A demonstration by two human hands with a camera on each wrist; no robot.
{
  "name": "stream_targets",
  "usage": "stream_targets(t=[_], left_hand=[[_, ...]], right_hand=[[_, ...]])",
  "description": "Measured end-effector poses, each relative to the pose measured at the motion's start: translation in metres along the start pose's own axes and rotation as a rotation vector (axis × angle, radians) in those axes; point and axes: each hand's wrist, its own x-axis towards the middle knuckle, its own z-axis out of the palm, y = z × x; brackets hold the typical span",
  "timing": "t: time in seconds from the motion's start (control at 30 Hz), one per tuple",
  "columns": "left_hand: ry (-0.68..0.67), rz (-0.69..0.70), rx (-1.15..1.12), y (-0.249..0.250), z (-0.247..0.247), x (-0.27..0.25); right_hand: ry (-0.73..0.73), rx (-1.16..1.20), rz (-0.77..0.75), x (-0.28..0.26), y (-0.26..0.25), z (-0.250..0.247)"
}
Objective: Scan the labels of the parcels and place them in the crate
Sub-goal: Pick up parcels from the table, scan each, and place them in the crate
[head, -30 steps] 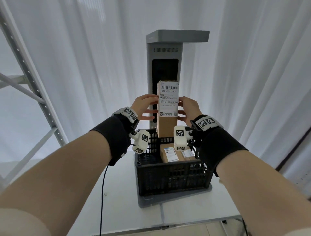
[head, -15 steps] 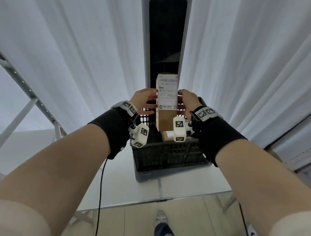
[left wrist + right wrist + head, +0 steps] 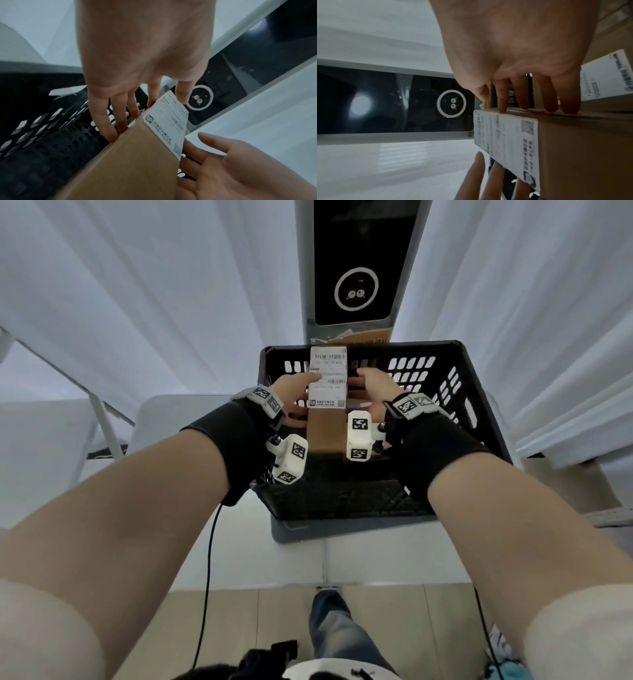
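Note:
A brown cardboard parcel (image 3: pixel 325 428) with a white label (image 3: pixel 327 378) on its upper face hangs over the inside of the black slotted crate (image 3: pixel 479 405). My left hand (image 3: pixel 294 392) grips its left side and my right hand (image 3: pixel 373 390) grips its right side, thumbs towards the label. In the left wrist view my fingers (image 3: pixel 120 115) lie along the parcel (image 3: pixel 128 162). The right wrist view shows my right fingers (image 3: pixel 525 94) on the parcel (image 3: pixel 582 148), with another labelled parcel (image 3: pixel 606 78) in the crate beyond. The scanner tower (image 3: pixel 356 289) rises behind the crate.
The crate sits on the scanner's grey base (image 3: pixel 301 529) on a white table (image 3: pixel 239 553). A metal shelf frame (image 3: pixel 99 419) stands to the left, and white curtains hang all around. A black cable (image 3: pixel 209 542) hangs from my left wrist. A cardboard box (image 3: pixel 565 484) sits low right.
Both hands have brought the parcel down from in front of the scanner screen into the crate's opening. The head view has tilted down towards the table and floor.

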Motion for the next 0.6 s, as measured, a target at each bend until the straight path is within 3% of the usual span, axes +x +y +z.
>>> stream_targets(t=[0.17,0.6], left_hand=[[0.013,-0.094,-0.016,-0.016,0.005,0.041],[0.130,-0.147,0.026,-0.025,0.015,0.105]], right_hand=[[-0.059,-0.006,0.146,0.031,0.011,0.008],[-0.187,-0.082,0.208,0.094,0.035,0.024]])
